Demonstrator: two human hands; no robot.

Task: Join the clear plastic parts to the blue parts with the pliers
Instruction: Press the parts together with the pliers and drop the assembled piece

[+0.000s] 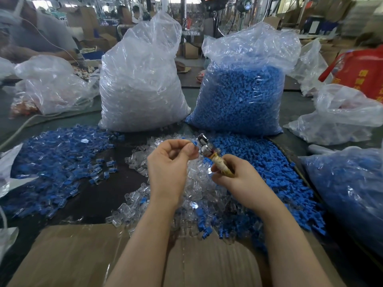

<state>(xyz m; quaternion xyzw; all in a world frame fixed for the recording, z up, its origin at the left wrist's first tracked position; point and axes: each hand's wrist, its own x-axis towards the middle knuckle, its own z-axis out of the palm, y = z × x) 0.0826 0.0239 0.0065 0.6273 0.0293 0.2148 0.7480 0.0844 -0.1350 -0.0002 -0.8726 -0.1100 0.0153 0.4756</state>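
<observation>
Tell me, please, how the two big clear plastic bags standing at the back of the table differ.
The left clear plastic bag holds clear plastic parts, while the right clear plastic bag holds blue plastic parts. The left bag rises to a taller, narrow peak; the right bag is squatter with a wide, crumpled top. The left bag carries a small white label; none shows on the right. Both are transparent, full and upright.

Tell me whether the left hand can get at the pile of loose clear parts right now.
Probably not at once: the left hand pinches a small blue part at the pliers, so its fingers are busy. The clear parts lie right below it, uncovered.
</observation>
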